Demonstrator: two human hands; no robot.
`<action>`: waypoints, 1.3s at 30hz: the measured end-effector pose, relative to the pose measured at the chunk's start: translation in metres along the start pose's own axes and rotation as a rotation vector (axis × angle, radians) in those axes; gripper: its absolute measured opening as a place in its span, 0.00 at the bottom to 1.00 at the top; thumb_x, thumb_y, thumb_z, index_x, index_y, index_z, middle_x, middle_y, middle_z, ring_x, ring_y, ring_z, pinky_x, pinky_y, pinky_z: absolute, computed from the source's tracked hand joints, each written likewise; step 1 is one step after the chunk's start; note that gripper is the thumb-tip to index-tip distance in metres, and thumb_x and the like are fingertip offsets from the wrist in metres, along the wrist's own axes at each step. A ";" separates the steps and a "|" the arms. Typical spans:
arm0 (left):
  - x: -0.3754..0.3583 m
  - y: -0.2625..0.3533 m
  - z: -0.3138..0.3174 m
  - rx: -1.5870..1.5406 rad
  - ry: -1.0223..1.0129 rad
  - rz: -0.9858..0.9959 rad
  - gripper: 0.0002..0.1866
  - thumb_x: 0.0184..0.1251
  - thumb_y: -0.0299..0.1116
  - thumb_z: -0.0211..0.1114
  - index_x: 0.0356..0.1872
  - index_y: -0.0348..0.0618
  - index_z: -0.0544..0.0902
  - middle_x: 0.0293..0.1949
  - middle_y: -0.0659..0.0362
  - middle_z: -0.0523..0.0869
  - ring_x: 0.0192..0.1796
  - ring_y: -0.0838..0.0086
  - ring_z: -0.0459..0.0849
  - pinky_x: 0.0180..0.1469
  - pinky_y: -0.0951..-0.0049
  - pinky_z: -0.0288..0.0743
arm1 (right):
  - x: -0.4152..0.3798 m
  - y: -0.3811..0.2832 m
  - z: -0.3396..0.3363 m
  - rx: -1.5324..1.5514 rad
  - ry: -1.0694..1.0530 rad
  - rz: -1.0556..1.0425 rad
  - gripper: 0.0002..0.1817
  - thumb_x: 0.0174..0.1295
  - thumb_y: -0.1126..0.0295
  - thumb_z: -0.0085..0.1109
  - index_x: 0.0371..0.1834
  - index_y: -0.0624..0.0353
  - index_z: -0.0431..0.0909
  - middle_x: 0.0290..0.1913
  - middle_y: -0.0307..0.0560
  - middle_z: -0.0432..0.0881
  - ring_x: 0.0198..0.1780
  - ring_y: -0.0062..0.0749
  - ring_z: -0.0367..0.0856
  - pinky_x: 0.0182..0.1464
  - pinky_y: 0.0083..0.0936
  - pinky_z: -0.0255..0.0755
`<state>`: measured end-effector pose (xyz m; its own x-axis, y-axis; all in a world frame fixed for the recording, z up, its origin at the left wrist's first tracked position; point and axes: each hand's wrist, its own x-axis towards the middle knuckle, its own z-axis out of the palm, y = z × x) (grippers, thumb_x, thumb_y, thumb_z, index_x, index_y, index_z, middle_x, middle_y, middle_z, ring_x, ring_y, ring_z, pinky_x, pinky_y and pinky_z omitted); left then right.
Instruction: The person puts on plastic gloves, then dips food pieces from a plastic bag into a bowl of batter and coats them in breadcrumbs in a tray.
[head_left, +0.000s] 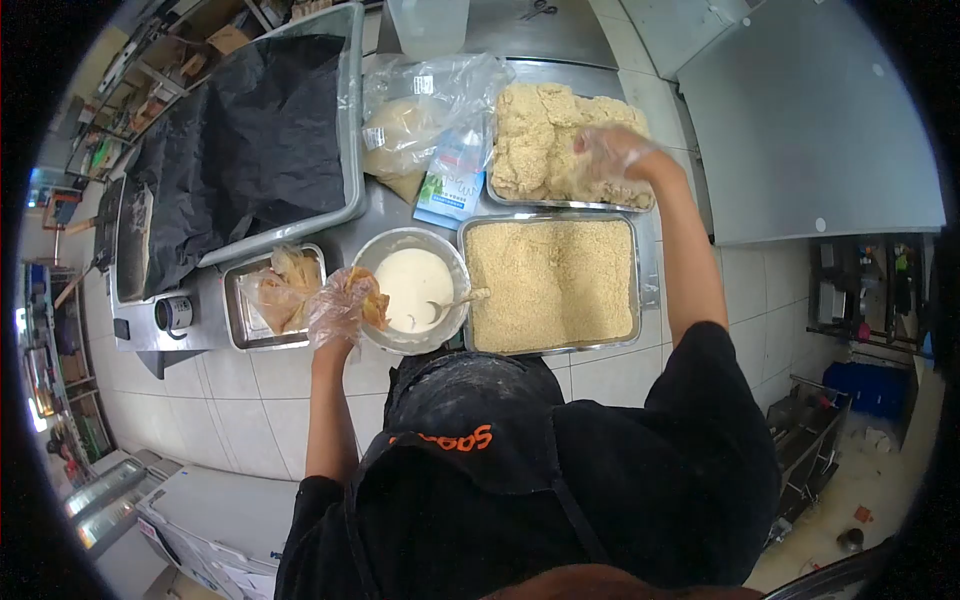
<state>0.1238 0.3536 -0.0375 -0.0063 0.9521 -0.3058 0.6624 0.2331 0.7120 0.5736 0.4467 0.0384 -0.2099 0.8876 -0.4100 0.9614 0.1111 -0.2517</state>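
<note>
The 2 gloved hands are well apart. The left hand (340,303) is closed around a raw meat piece (375,308) at the left side of the batter bowl (461,272), probably so drips fall into the batter (405,278). The right hand (615,157) is over the tray of crumb-coated pieces (530,130); blur hides whether its fingers grip anything.

On the steel surface (377,213), the bowl sits between a small tray (234,312) with plastic-wrapped meat (283,290) and the breadcrumb tray (550,285), apparently keeping everything within short reach. A spoon (460,300) leans across the bowl's right rim, its handle likely kept clear of batter.
</note>
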 end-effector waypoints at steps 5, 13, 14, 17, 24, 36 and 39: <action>0.007 0.005 0.004 0.149 -0.020 0.003 0.17 0.61 0.42 0.67 0.45 0.42 0.84 0.37 0.56 0.87 0.39 0.69 0.84 0.44 0.69 0.75 | 0.062 0.025 0.009 -0.097 0.082 0.041 0.20 0.57 0.75 0.53 0.55 0.59 0.71 0.48 0.59 0.80 0.50 0.51 0.79 0.54 0.39 0.72; 0.020 -0.002 0.000 0.242 0.018 -0.093 0.21 0.58 0.49 0.68 0.43 0.43 0.86 0.37 0.51 0.88 0.41 0.61 0.86 0.46 0.65 0.76 | 0.032 -0.019 0.048 -0.187 0.391 0.113 0.27 0.64 0.70 0.49 0.68 0.55 0.63 0.61 0.63 0.73 0.62 0.51 0.73 0.63 0.39 0.67; 0.023 -0.006 0.000 0.181 0.029 -0.120 0.22 0.58 0.50 0.68 0.44 0.44 0.86 0.40 0.51 0.87 0.44 0.60 0.85 0.47 0.63 0.75 | 0.021 -0.044 0.057 -0.211 0.343 0.036 0.26 0.65 0.66 0.49 0.67 0.57 0.64 0.61 0.63 0.72 0.62 0.51 0.72 0.63 0.38 0.66; 0.028 -0.026 0.012 0.062 0.087 -0.113 0.17 0.60 0.45 0.68 0.42 0.43 0.86 0.38 0.53 0.88 0.41 0.67 0.85 0.46 0.68 0.76 | -0.003 -0.138 0.059 0.069 -0.105 0.176 0.27 0.67 0.52 0.50 0.60 0.62 0.69 0.57 0.63 0.76 0.59 0.51 0.75 0.62 0.36 0.68; 0.012 -0.085 0.059 0.555 -0.170 0.441 0.13 0.65 0.42 0.58 0.42 0.48 0.85 0.42 0.52 0.86 0.43 0.61 0.84 0.45 0.63 0.77 | -0.017 -0.163 0.232 0.190 0.151 -0.152 0.15 0.61 0.61 0.53 0.44 0.61 0.76 0.39 0.58 0.82 0.41 0.53 0.81 0.45 0.42 0.77; 0.037 -0.033 0.026 0.568 -0.418 0.359 0.17 0.63 0.49 0.59 0.42 0.51 0.86 0.42 0.53 0.86 0.44 0.58 0.84 0.46 0.61 0.76 | -0.027 -0.157 0.227 0.147 0.485 -0.439 0.10 0.55 0.69 0.50 0.35 0.56 0.81 0.38 0.53 0.83 0.43 0.46 0.81 0.46 0.38 0.76; 0.043 -0.040 0.029 0.688 -0.330 0.310 0.19 0.64 0.48 0.58 0.44 0.45 0.84 0.45 0.49 0.85 0.48 0.57 0.83 0.50 0.61 0.76 | -0.007 -0.149 0.272 0.084 0.500 -0.371 0.10 0.55 0.67 0.52 0.34 0.58 0.81 0.39 0.56 0.82 0.43 0.50 0.81 0.46 0.41 0.75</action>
<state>0.1188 0.3800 -0.0971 0.4019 0.8211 -0.4052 0.9095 -0.3066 0.2809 0.3832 0.3019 -0.1595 -0.3992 0.9004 0.1729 0.8189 0.4350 -0.3744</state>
